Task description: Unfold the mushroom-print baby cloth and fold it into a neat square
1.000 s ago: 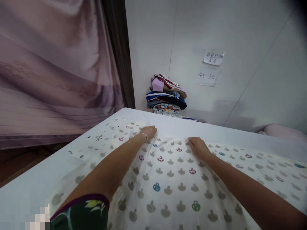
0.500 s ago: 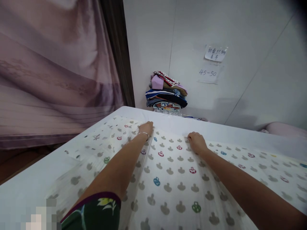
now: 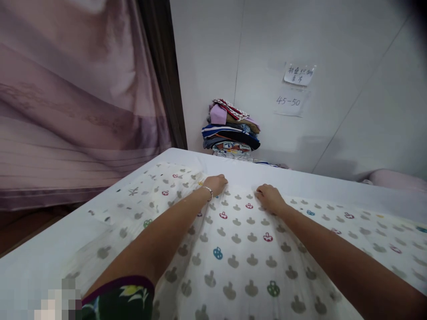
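A thin white cloth (image 3: 238, 249) printed with grey, red, blue and green mushrooms is spread across the white table (image 3: 187, 159). At its far edge, left of the middle, my left hand (image 3: 215, 184) is closed on the fabric, a bracelet round the wrist. A short way to the right, my right hand (image 3: 271, 198) pinches the same far edge with curled fingers. Between the two hands the cloth runs fairly flat towards me, with soft folds under both forearms. My fingertips are partly hidden by the backs of the hands.
Folded fabrics (image 3: 231, 129) are stacked against the wall behind the table. Two handwritten paper notes (image 3: 288, 103) are stuck on the wall. A pink curtain (image 3: 83, 102) hangs on the left, and a pinkish bundle (image 3: 398, 178) lies beyond the table at the right.
My left hand has slid right along the cloth's far edge, closer to my right hand. The right hand has shifted slightly left. The cloth lies nearly the same.
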Tool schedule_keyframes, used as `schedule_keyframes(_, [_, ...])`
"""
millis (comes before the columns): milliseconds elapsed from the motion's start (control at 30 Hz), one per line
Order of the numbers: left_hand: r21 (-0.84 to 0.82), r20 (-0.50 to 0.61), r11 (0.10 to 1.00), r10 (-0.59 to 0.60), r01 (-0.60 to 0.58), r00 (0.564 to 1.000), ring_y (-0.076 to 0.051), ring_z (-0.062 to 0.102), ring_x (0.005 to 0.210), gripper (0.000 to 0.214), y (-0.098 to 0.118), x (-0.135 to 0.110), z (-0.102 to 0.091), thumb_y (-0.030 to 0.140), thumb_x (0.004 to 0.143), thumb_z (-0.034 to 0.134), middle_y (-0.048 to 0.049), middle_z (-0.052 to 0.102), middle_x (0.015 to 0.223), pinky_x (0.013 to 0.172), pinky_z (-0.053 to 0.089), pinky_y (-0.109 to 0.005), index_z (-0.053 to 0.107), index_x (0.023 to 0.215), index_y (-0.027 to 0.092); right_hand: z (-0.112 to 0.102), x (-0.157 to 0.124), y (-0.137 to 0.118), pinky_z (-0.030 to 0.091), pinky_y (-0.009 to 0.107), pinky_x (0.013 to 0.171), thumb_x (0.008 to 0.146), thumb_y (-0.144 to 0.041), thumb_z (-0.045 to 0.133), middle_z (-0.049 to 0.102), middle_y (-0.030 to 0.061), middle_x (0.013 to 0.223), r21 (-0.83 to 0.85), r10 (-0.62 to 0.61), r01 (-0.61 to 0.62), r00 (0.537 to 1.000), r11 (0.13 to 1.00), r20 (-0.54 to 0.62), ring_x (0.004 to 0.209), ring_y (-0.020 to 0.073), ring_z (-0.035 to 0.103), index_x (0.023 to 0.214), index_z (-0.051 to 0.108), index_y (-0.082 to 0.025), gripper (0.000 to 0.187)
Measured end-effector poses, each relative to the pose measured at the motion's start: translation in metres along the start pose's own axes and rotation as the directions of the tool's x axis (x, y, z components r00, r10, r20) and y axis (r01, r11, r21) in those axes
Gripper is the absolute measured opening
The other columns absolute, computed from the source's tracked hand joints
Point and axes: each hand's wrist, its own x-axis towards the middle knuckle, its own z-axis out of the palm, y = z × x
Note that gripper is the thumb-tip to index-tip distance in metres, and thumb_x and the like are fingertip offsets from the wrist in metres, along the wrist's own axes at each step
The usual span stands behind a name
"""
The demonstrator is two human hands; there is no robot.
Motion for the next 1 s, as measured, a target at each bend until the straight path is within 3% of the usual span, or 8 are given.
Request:
schedule_keyframes(333, [0.009, 0.017, 1.0, 0.002, -0.002, 1.0, -0.017, 0.06, 0.09, 0.019, 0.009, 0.009, 0.002, 0.022, 0.085, 0.044, -0.0059, 0.057, 0.106, 0.077, 0.044, -0.028, 0.06, 0.095, 0.021, 0.006, 0.008, -0.019, 0.03, 0.028, 0.076, 0.089, -0.026, 0.044, 0.063, 0.0053, 0.095, 0.024, 0.048, -0.047, 0.999, 0.999, -0.025, 0.09, 0.0178, 0.054, 0.086, 0.061, -0.018, 0.019])
schedule_keyframes(600, [0.023, -0.037, 0.996, -0.087, 0.088, 0.996, -0.021, 0.061, 0.094, 0.027, 0.019, 0.014, 0.012, 0.012, 0.086, 0.037, -0.0129, 0.051, 0.115, 0.078, 0.046, -0.033, 0.051, 0.109, 0.015, 0.009, 0.01, -0.023, 0.032, 0.031, 0.077, 0.091, -0.025, 0.04, 0.063, 0.0077, 0.097, -0.001, 0.113, -0.113, 0.992, 0.994, -0.061, 0.092, 0.0201, 0.053, 0.089, 0.06, -0.017, 0.022])
schedule_keyframes(700, [0.004, -0.043, 0.993, -0.118, 0.118, 0.992, -0.019, 0.061, 0.091, 0.023, 0.02, 0.011, 0.01, 0.016, 0.087, 0.038, -0.0107, 0.054, 0.111, 0.078, 0.046, -0.031, 0.054, 0.104, 0.017, 0.008, 0.006, -0.026, 0.032, 0.033, 0.083, 0.089, -0.023, 0.041, 0.061, 0.0098, 0.107, -0.009, 0.098, -0.099, 0.993, 0.995, -0.071, 0.101, 0.0222, 0.05, 0.102, 0.06, -0.017, 0.023])
schedule_keyframes(800, [-0.017, -0.082, 0.996, -0.089, 0.088, 0.993, -0.021, 0.056, 0.102, 0.022, 0.024, 0.0, 0.007, 0.023, 0.089, 0.04, -0.0094, 0.054, 0.113, 0.085, 0.044, -0.032, 0.055, 0.104, 0.019, 0.011, -0.003, -0.031, 0.026, 0.035, 0.096, 0.089, -0.023, 0.04, 0.049, 0.0113, 0.13, 0.004, -0.023, 0.023, 0.993, 1.0, -0.116, 0.12, 0.0225, 0.039, 0.124, 0.049, -0.017, 0.036])
schedule_keyframes(900, [-0.036, -0.116, 0.999, 0.0, -0.004, 0.993, -0.021, 0.043, 0.12, 0.03, 0.028, -0.015, 0.013, 0.034, 0.09, 0.04, -0.0079, 0.049, 0.127, 0.099, 0.034, -0.035, 0.051, 0.115, 0.022, 0.018, -0.011, -0.034, 0.019, 0.038, 0.105, 0.093, -0.03, 0.032, 0.034, 0.0095, 0.144, 0.046, -0.143, 0.144, 0.99, 0.989, -0.016, 0.132, 0.0211, 0.025, 0.133, 0.04, -0.016, 0.044])
schedule_keyframes(1000, [-0.097, -0.077, 0.994, 0.048, -0.055, 0.996, -0.022, 0.027, 0.132, 0.044, 0.028, -0.026, 0.026, 0.043, 0.092, 0.033, -0.0074, 0.035, 0.143, 0.107, 0.022, -0.042, 0.04, 0.13, 0.022, 0.023, -0.013, -0.036, 0.015, 0.042, 0.107, 0.095, -0.035, 0.024, 0.027, 0.0085, 0.147, 0.084, -0.143, 0.135, 0.985, 0.987, 0.099, 0.136, 0.0213, 0.02, 0.137, 0.035, -0.015, 0.048])
